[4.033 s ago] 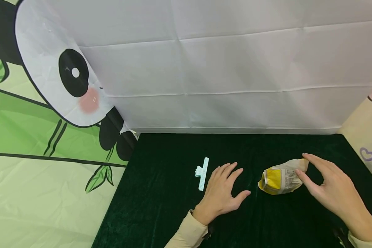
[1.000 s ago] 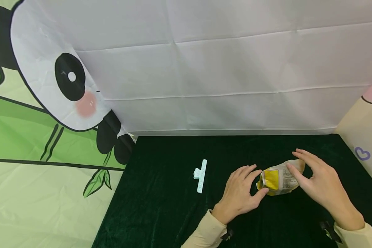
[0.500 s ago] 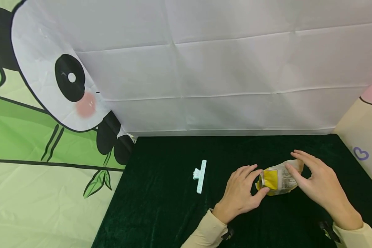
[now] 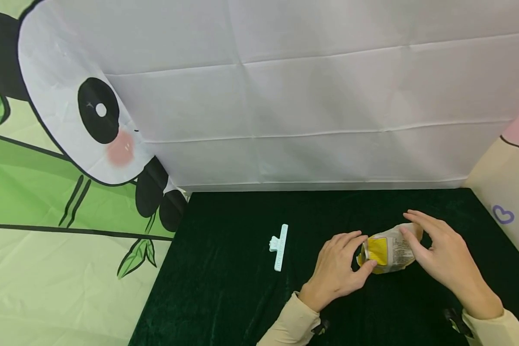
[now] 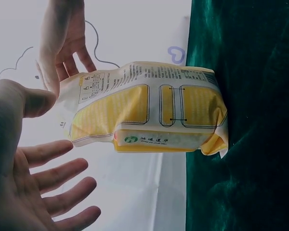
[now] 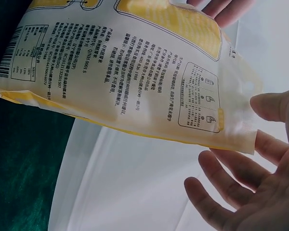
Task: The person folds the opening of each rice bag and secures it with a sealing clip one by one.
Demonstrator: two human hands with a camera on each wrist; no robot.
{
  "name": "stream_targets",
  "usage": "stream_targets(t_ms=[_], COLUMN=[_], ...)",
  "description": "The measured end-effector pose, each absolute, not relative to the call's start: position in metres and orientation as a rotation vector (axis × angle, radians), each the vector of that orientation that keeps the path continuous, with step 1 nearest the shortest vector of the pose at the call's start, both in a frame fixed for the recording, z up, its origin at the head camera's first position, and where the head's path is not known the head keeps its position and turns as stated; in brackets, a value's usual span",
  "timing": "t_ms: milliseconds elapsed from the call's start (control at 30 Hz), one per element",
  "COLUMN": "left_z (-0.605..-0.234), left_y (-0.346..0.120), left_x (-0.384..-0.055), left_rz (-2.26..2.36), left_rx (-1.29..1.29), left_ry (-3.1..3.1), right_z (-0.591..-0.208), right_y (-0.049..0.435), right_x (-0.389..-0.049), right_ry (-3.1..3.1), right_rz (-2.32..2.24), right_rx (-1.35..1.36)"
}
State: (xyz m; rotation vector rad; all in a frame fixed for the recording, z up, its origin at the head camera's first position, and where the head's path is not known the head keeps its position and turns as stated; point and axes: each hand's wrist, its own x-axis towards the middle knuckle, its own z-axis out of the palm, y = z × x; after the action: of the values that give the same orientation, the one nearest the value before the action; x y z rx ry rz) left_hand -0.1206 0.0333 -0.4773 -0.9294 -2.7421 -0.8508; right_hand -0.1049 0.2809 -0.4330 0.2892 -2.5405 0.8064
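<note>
Yellow-and-white printed packet of soft, creased material (image 4: pixel 393 252) is where we look first: it sits between two and three o'clock from the left hand (image 4: pixel 337 266) and at nine from the right hand (image 4: pixel 450 259). In the head view we see its long axis run roughly from eight towards two, the pale end by the right hand; from the wrist views we judge that it stands with that end up. Neither hand is plainly nearer. Both have thumb and fingers spread about its edges; we cannot tell whether any fingertip touches. Beneath is dark green velvety cloth (image 4: pixel 216 226), where a pale mint bar-shaped plastic clip (image 4: pixel 281 246) lies just past nine from the left hand. At twelve, beyond the cloth, we see a creased white fabric backdrop (image 4: pixel 311 96).
</note>
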Motion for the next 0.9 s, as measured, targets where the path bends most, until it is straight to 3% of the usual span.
stream_targets(t_ms=[900], left_z=[-0.483], left_y=[0.045], left_x=[-0.127], left_rz=[-0.902], left_rx=[-0.96], left_ry=[-2.651], right_z=[-0.438], right_y=[0.279], right_x=[-0.106], right_ry=[-2.534], right_rz=[0.8], right_rx=[0.303])
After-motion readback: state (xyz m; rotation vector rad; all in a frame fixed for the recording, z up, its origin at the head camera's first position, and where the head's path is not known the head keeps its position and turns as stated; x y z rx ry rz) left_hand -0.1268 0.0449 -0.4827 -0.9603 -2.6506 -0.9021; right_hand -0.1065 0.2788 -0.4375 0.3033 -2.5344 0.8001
